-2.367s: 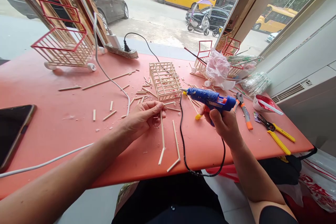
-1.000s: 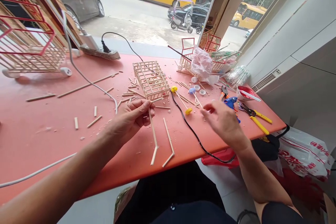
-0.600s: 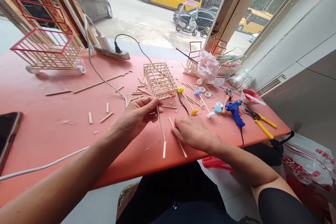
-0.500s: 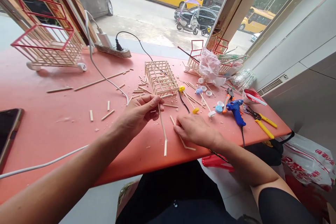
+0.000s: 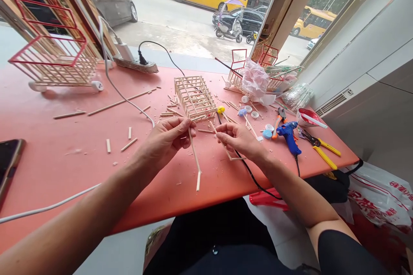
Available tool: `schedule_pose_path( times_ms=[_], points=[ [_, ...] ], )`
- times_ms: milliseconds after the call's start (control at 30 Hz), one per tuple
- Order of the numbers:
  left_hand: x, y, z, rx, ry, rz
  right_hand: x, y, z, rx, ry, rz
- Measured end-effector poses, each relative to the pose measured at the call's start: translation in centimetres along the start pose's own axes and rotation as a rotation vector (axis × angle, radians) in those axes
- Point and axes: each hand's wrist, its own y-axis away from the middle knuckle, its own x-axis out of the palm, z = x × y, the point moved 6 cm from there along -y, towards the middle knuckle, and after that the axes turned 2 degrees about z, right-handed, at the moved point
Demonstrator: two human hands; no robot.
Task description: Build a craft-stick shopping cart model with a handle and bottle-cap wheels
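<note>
Between thumb and fingers, my left hand pinches the upper end of an angled wooden stick piece, whose short end points down toward me. My right hand is closed on a second angled stick piece, raised over the table with its short leg pointing right. The two pieces are apart. Just beyond my hands stands a small slatted stick basket. Loose short sticks and crumbs lie around it. A yellow bottle cap sits by the basket's right corner.
To the right lie a blue glue gun, yellow-handled pliers and orange-handled cutters. A finished stick cart with red rims stands at the left, near a power strip. A phone rests at the left edge. A white cable crosses the table.
My right hand has lifted its angled stick piece off the table and turned, showing its fingers. The left hand keeps its piece nearly still. The view has shifted slightly.
</note>
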Motion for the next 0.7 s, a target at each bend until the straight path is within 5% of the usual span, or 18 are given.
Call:
schedule_pose_path(
  times_ms=[200, 700],
  points=[
    [-0.3, -0.2, 0.1, 0.005, 0.008, -0.019, 0.3, -0.4, 0.3, -0.002, -0.185, 0.081],
    [0.0, -0.2, 0.8, -0.05, -0.093, -0.046, 1.2, 0.4, 0.3, -0.095, -0.168, 0.179]
  ],
)
